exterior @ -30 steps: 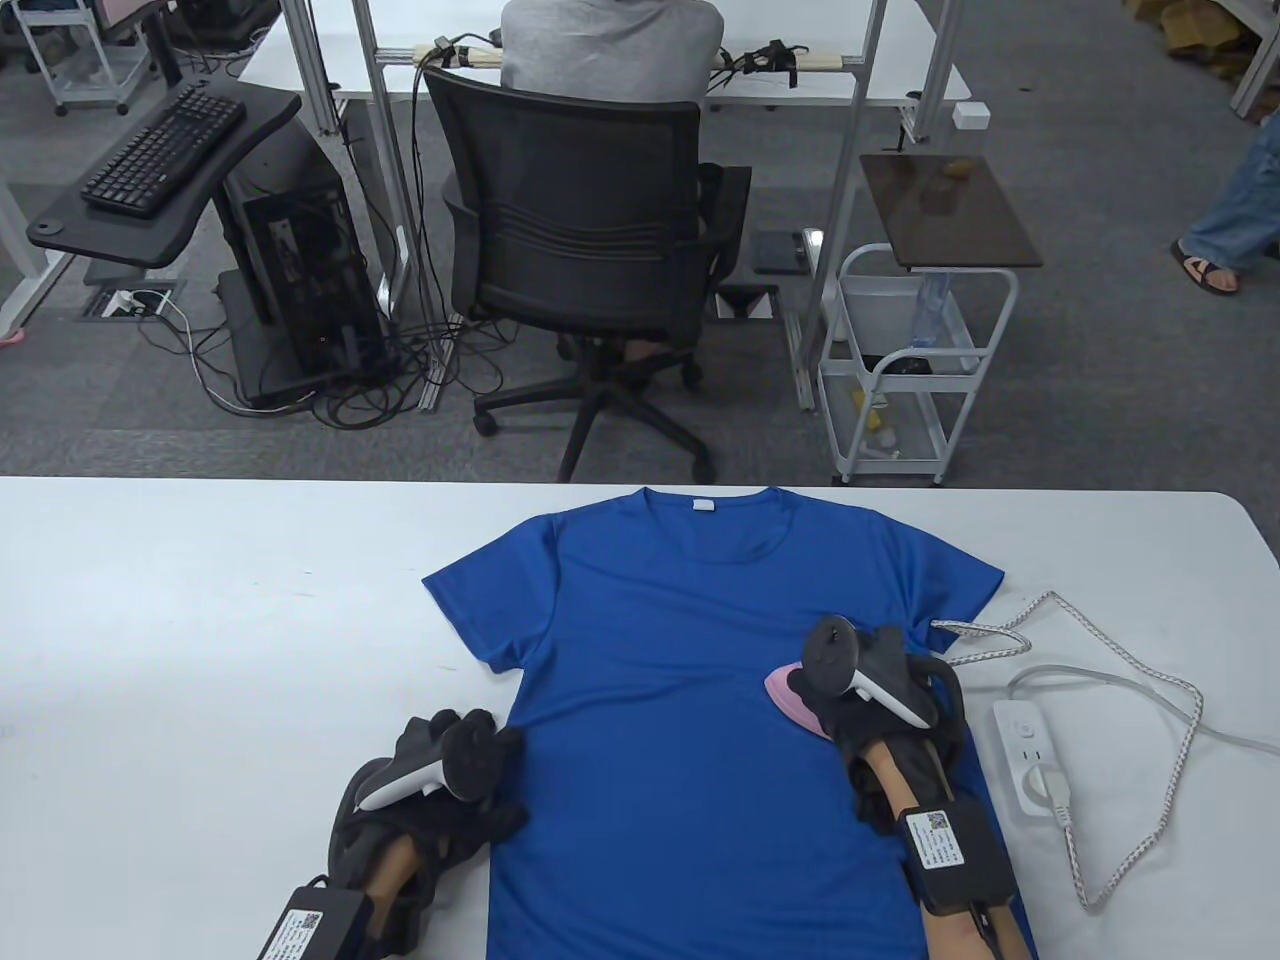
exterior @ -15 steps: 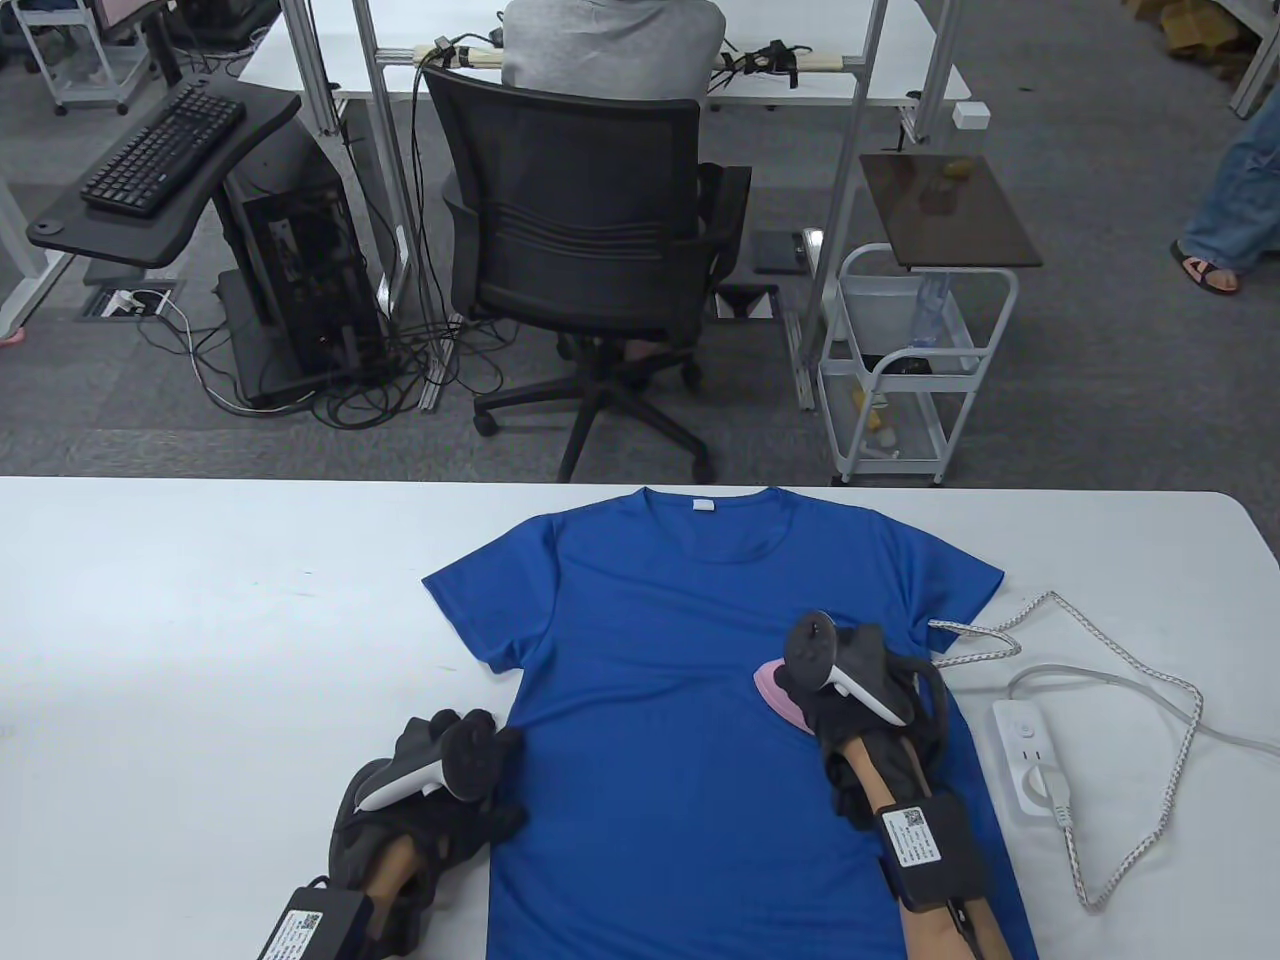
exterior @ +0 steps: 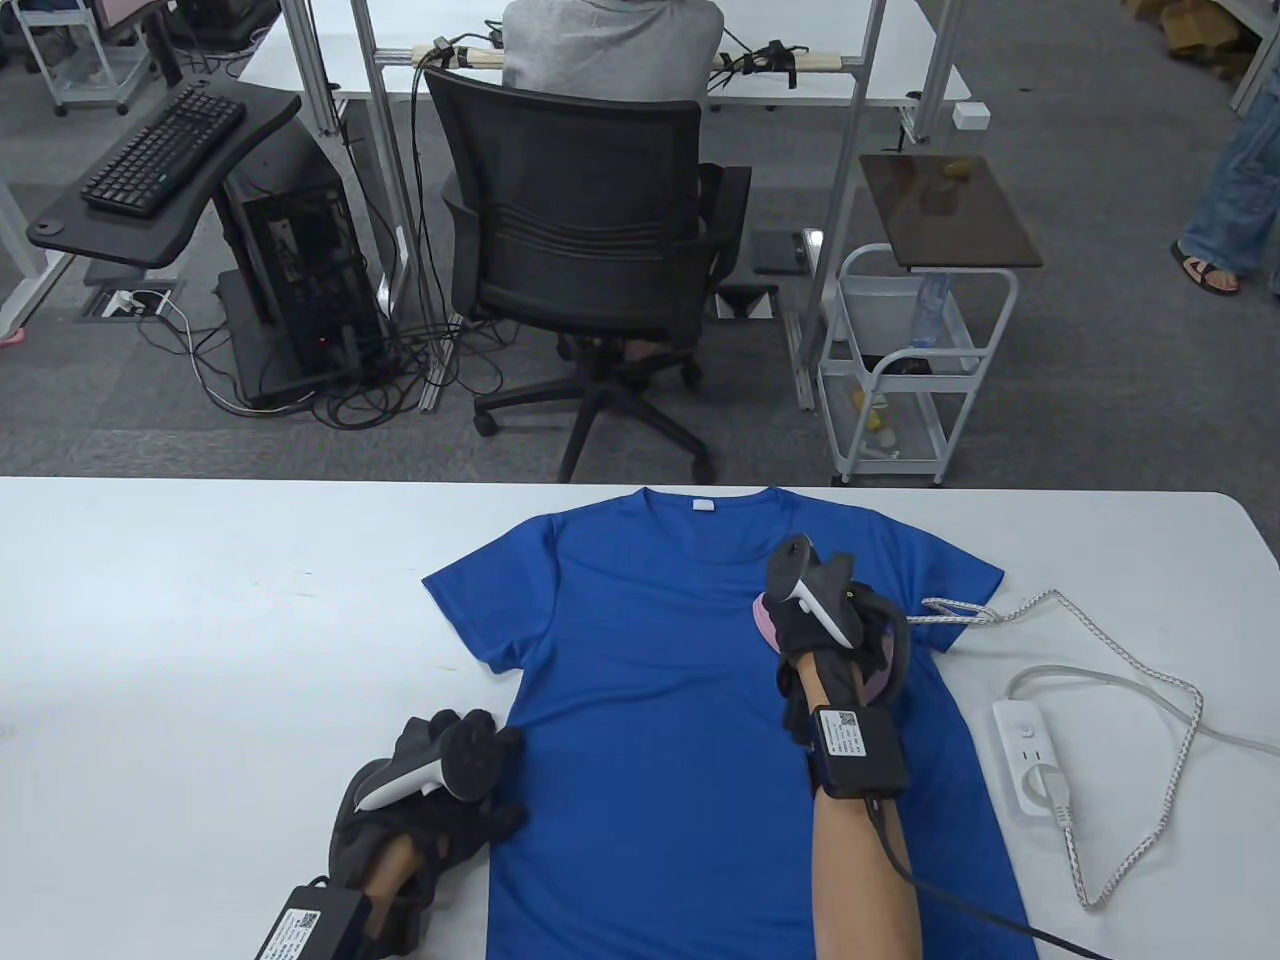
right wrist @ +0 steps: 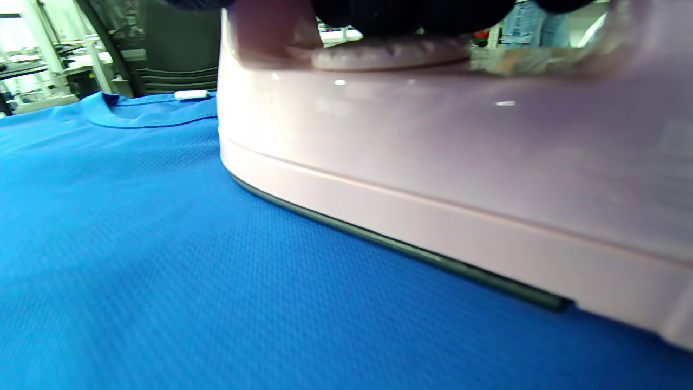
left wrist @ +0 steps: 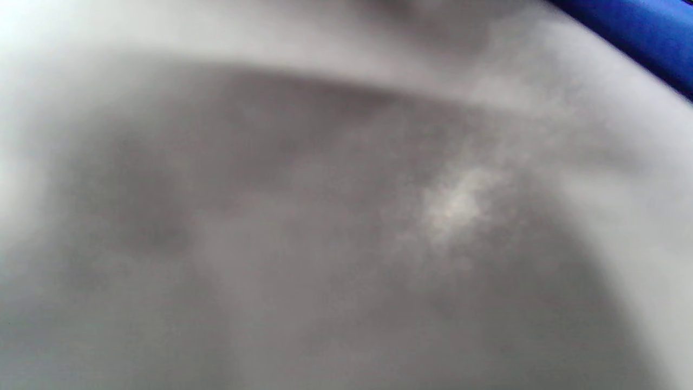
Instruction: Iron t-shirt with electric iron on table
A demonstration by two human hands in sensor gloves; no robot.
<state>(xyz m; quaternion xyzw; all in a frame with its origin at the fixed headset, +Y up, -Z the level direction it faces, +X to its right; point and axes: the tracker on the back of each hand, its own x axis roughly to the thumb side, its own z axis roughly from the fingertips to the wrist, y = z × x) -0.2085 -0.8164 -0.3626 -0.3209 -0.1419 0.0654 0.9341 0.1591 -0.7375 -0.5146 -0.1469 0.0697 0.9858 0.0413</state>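
A blue t-shirt (exterior: 660,700) lies flat on the white table (exterior: 200,620), collar toward the far edge. My right hand (exterior: 835,635) grips the handle of a pink electric iron (exterior: 765,620), which rests on the shirt's upper right chest. In the right wrist view the iron's pink body (right wrist: 460,162) sits flat on the blue fabric (right wrist: 162,271). My left hand (exterior: 450,790) rests on the shirt's lower left edge, partly on the table. The left wrist view is a grey blur with a strip of shirt (left wrist: 639,32) at the top right.
The iron's braided cord (exterior: 1100,640) loops across the table to a white power strip (exterior: 1030,755) at the right. Beyond the table's far edge stand an office chair (exterior: 590,240) and a white trolley (exterior: 915,370).
My right hand has slid the iron up the shirt from the mid right side toward the right shoulder. The cord has shifted with it. My left hand has not moved.
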